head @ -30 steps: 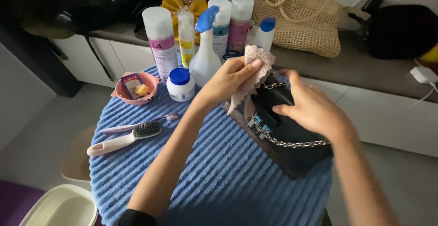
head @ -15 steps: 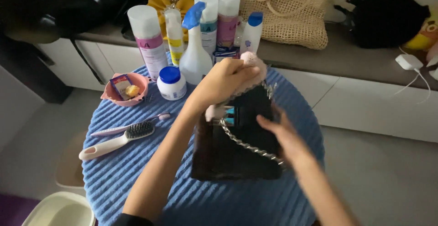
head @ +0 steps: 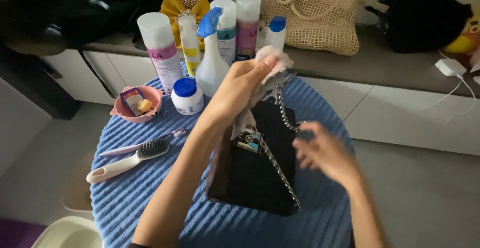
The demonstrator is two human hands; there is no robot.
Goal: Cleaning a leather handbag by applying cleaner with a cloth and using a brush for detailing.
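Observation:
A black handbag point(head: 260, 173) with a silver chain strap point(head: 280, 170) stands on the round table with a blue ribbed cover point(head: 150, 198). My left hand point(head: 240, 90) holds a pale pink cloth point(head: 267, 65) against the bag's top edge. My right hand point(head: 325, 155), blurred, is at the bag's right side and grips the chain near its upper end. A small colourful tag point(head: 248, 141) hangs on the bag's front.
Spray cans and bottles point(head: 210, 38) stand at the table's back, with a white jar with a blue lid point(head: 187, 96), a pink bowl point(head: 137, 104), a white brush point(head: 127, 158) and a toothbrush point(head: 142, 144) at left. A woven bag point(head: 312, 15) sits on the grey counter point(head: 400, 63) behind.
The bag has been turned from lying tilted at the right to standing upright in the middle. My right hand moved off the bag's top to its right side.

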